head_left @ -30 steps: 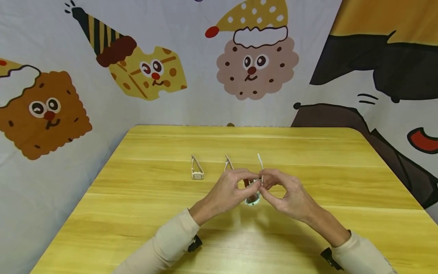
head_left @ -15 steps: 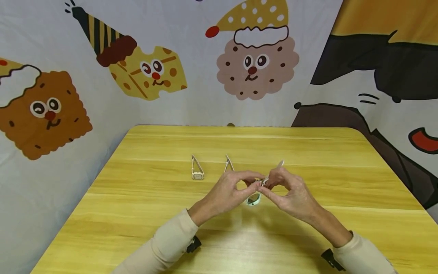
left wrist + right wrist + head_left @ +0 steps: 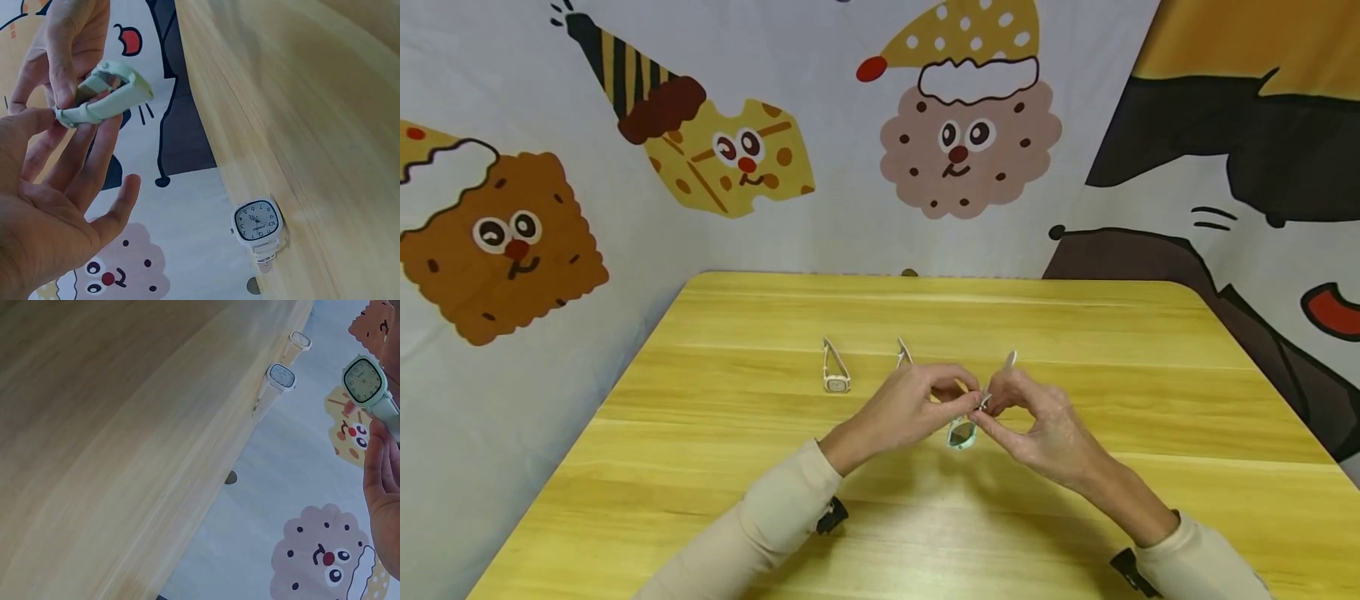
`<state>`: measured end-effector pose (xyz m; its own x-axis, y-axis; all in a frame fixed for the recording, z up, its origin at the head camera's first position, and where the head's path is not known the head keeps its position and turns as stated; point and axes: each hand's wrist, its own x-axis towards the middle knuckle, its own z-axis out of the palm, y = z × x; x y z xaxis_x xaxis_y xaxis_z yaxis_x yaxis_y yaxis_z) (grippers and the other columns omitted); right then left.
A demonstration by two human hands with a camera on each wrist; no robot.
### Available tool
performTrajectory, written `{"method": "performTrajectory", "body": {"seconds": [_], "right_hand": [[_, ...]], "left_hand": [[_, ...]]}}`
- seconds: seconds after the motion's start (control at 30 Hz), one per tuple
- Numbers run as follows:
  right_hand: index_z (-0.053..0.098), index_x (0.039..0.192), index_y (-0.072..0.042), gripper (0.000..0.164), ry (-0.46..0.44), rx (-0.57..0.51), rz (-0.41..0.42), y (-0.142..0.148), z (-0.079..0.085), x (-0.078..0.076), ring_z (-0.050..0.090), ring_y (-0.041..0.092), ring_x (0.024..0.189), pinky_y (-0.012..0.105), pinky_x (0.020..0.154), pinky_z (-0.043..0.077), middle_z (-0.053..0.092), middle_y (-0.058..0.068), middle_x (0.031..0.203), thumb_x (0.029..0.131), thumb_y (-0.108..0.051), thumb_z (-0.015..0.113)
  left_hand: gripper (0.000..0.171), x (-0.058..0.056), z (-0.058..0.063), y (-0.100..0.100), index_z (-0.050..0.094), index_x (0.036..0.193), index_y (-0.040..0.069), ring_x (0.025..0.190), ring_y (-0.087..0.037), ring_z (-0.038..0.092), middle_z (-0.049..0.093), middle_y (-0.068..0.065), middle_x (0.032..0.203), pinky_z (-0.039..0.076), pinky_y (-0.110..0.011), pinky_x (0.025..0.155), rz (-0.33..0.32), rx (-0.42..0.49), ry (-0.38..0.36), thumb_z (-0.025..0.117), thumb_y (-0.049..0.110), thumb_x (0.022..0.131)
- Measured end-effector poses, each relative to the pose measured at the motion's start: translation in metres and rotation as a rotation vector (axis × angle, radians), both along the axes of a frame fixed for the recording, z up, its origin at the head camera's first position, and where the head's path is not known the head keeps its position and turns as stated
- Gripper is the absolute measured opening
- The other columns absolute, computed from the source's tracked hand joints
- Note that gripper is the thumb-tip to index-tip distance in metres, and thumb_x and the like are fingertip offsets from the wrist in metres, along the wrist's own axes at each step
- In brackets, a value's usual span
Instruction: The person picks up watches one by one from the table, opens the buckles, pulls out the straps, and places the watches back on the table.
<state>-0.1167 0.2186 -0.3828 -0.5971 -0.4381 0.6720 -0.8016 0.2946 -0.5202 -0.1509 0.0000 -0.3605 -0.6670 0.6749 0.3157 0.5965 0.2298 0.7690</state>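
A mint-green wristwatch [image 3: 961, 435] is held above the table between both hands, its strap looped and its square dial [image 3: 364, 381] showing in the right wrist view. My left hand [image 3: 917, 408] pinches the strap near the buckle with thumb and fingers. From the other side, my right hand [image 3: 1037, 421] pinches the strap too, and a pale strap end [image 3: 1011, 359] sticks up past its fingers. The left wrist view shows the green strap [image 3: 115, 103] between the fingertips of both hands. The buckle itself is mostly covered by fingers.
Two more pale watches stand on the wooden table [image 3: 737, 483]: one [image 3: 837, 383] to the left, another [image 3: 903, 352] partly behind my left hand. A cartoon-printed cloth [image 3: 835, 242] hangs behind the table's far edge.
The strap end, upright a second ago, has swung to the right beside the right hand's fingers. The watch case hangs slightly farther right. Both hands keep hold of the strap.
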Motion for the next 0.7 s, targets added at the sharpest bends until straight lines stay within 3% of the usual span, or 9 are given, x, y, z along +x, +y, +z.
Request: {"method": "performTrajectory", "body": {"seconds": [0.13, 0.23, 0.37, 0.5, 0.7], "right_hand": [[0.06, 0.109, -0.004, 0.028, 0.01, 0.02, -0.008, 0.0009, -0.0007, 0.001, 0.069, 0.013, 0.075, 0.025, 0.071, 0.059, 0.067, -0.002, 0.091, 0.099, -0.029, 0.067], [0.06, 0.109, -0.006, 0.028, 0.001, 0.03, -0.016, 0.0014, -0.0011, 0.0018, 0.068, 0.012, 0.075, 0.025, 0.071, 0.059, 0.067, -0.003, 0.092, 0.1, -0.032, 0.066], [0.06, 0.107, -0.006, 0.028, -0.011, 0.02, -0.017, 0.0012, -0.0014, 0.0029, 0.068, 0.012, 0.076, 0.025, 0.072, 0.059, 0.067, -0.002, 0.093, 0.1, -0.032, 0.066], [0.06, 0.105, -0.005, 0.027, -0.02, -0.01, -0.013, 0.0005, -0.0005, 0.0039, 0.068, 0.013, 0.076, 0.026, 0.073, 0.059, 0.067, -0.001, 0.095, 0.099, -0.03, 0.068], [0.059, 0.11, -0.003, 0.028, -0.012, -0.007, -0.019, 0.0009, -0.0012, 0.0036, 0.069, 0.013, 0.075, 0.026, 0.073, 0.059, 0.068, 0.001, 0.095, 0.098, -0.026, 0.071]], "left_hand": [[0.011, -0.0003, 0.0015, 0.0009, 0.073, 0.106, 0.013, 0.084, 0.003, 0.065, 0.074, 0.006, 0.094, 0.054, -0.019, 0.075, -0.019, -0.03, 0.023, 0.063, 0.018, 0.103], [0.01, -0.0002, 0.0025, 0.0014, 0.072, 0.103, 0.014, 0.074, 0.003, 0.062, 0.073, 0.007, 0.091, 0.051, -0.017, 0.065, -0.024, -0.053, 0.046, 0.062, 0.014, 0.103], [0.01, 0.0006, 0.0021, 0.0018, 0.067, 0.093, 0.015, 0.07, 0.002, 0.06, 0.07, 0.008, 0.085, 0.05, -0.018, 0.06, -0.011, -0.05, 0.057, 0.063, 0.008, 0.099], [0.012, 0.0016, -0.0004, 0.0015, 0.063, 0.089, 0.016, 0.074, -0.001, 0.062, 0.067, 0.009, 0.082, 0.053, -0.02, 0.068, 0.001, -0.016, 0.038, 0.065, 0.006, 0.096], [0.012, 0.0027, -0.0024, -0.0006, 0.069, 0.109, 0.011, 0.085, 0.0, 0.065, 0.074, 0.004, 0.093, 0.054, -0.02, 0.076, 0.002, -0.013, 0.003, 0.062, 0.008, 0.101]]}}
